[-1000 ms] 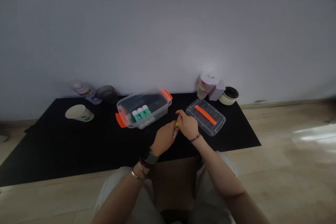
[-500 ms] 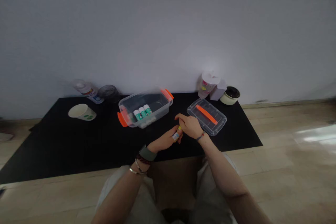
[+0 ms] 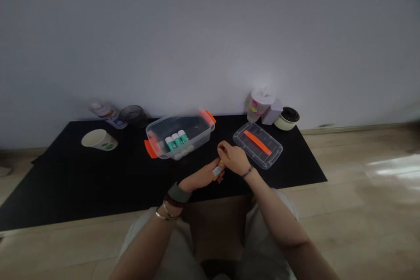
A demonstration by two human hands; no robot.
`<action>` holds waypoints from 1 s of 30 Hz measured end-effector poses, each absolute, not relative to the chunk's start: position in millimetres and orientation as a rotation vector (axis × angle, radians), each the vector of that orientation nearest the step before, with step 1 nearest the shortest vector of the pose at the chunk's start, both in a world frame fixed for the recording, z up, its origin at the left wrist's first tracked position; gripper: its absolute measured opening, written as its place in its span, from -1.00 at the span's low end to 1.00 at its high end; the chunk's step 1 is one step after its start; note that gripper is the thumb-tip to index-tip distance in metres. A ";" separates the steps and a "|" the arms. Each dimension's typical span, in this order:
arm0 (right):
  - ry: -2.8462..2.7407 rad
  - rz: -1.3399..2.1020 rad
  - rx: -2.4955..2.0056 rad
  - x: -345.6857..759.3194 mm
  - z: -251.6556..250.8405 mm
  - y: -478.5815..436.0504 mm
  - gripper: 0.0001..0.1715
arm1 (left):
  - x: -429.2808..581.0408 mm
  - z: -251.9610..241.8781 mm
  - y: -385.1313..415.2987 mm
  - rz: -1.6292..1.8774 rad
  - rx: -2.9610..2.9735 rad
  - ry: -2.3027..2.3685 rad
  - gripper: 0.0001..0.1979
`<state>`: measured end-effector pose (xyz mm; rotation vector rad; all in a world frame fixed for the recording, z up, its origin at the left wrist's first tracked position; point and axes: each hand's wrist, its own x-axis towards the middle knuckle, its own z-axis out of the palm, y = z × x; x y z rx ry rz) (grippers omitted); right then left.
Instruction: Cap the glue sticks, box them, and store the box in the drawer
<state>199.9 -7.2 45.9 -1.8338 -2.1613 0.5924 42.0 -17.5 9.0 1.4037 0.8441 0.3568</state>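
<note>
My left hand is closed round a small yellow tube with a pale label, held above the near part of the black table. My right hand is closed over the upper end of the same tube, its fingertips hiding that end. Beyond my left hand stands a clear plastic box with orange clips and no lid on. Three white-capped tubes with green labels lie side by side inside it. The clear lid with an orange handle lies flat just right of my right hand.
At the left of the black table are a paper cup, a leaning bottle and a dark round container. A lidded plastic cup, a pale box and a cream pot stand along the wall at right.
Both hands have shifted slightly left in the picture with the yellow tube. My right fingers have curled in closer over its upper end. The view itself has moved a little.
</note>
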 end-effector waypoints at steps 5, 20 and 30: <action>-2.305 0.615 -1.508 206.9 52.8 -11.3 -0.73 | 34.0 13.9 -15.5 0.330 1.075 0.534 -0.52; -2.112 0.483 -1.959 192.9 35.9 -9.8 -0.58 | 35.0 10.4 -11.4 0.339 2.022 1.119 -0.78; -1.788 0.348 -1.557 207.6 32.6 -10.4 -0.41 | 1.1 67.7 53.4 0.884 2.173 1.472 -0.69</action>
